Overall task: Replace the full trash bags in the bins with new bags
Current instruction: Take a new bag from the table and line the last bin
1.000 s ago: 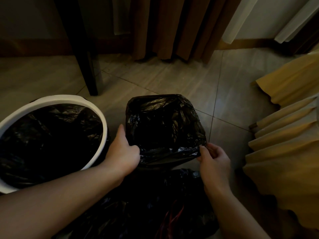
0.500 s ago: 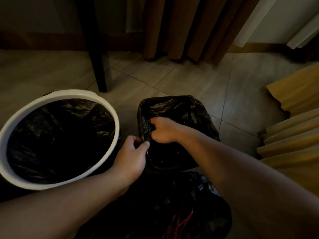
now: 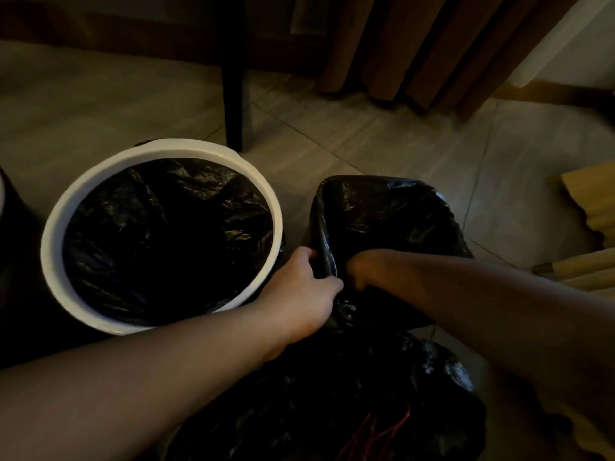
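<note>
A small bin lined with a new black bag (image 3: 392, 214) stands on the tiled floor at centre right. My left hand (image 3: 306, 287) grips the bag's edge over the bin's near-left rim. My right hand (image 3: 361, 267) reaches inside the same corner, fingers curled into the plastic. A round white-rimmed bin (image 3: 159, 314) with a black liner stands to the left. A full black trash bag (image 3: 332, 404) with red strands showing lies in front of me, below my arms.
A dark table leg (image 3: 233, 94) stands behind the white bin. Brown curtains (image 3: 416, 44) hang at the back. Yellow folded fabric (image 3: 592, 207) lies at the right edge. Bare tiles stretch between the bins and the curtains.
My right hand has crossed from the bin's near-right rim to the left corner and now sits lower inside the bag. My left hand stayed on the left rim.
</note>
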`<control>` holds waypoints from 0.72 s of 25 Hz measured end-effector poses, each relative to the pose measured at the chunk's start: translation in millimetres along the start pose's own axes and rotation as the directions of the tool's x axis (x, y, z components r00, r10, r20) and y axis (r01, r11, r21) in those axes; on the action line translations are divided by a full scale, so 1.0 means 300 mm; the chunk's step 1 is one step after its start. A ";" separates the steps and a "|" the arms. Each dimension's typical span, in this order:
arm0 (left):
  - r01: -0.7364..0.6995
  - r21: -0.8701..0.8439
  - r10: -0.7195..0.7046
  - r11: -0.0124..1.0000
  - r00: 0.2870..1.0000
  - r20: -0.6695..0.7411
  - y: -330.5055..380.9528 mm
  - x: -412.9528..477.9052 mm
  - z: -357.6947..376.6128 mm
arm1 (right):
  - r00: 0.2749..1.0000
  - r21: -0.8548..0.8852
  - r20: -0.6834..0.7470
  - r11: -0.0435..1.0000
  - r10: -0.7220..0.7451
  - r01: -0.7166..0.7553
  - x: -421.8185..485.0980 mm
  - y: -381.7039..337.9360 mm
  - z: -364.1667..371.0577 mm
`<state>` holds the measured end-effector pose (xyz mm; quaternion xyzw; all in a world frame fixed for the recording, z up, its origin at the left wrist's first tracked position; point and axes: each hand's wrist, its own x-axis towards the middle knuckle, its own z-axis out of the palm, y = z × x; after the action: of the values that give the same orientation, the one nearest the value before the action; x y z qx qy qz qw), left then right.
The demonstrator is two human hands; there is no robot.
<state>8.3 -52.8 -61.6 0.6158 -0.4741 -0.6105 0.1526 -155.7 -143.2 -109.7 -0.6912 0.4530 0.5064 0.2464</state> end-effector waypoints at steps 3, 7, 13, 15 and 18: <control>-0.055 0.054 0.057 0.997 0.998 -0.024 -0.019 0.002 0.011 | 0.995 0.183 -0.090 0.982 -0.038 0.054 -0.090 0.101 -0.069; -0.112 0.106 0.111 0.988 0.994 0.014 -0.025 -0.018 0.024 | 0.942 0.396 -0.315 0.918 0.115 0.021 -0.031 0.180 -0.066; -0.088 0.044 0.083 0.995 0.992 0.098 -0.047 -0.021 0.000 | 0.982 0.182 -0.055 0.969 0.178 -0.166 0.072 0.083 0.023; -0.111 0.058 0.108 0.992 0.993 0.050 -0.052 -0.016 0.006 | 0.987 0.189 0.036 0.969 0.155 -0.159 0.051 0.042 0.035; -0.181 0.110 0.186 0.977 0.982 -0.029 -0.041 -0.015 0.012 | 0.997 0.249 -0.034 0.967 0.072 -0.061 -0.063 0.082 0.011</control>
<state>10.8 -41.8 -69.1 0.5886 -0.5579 -0.5553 0.1843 -180.3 -145.1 -90.7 -0.6501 0.5406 0.4391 0.3038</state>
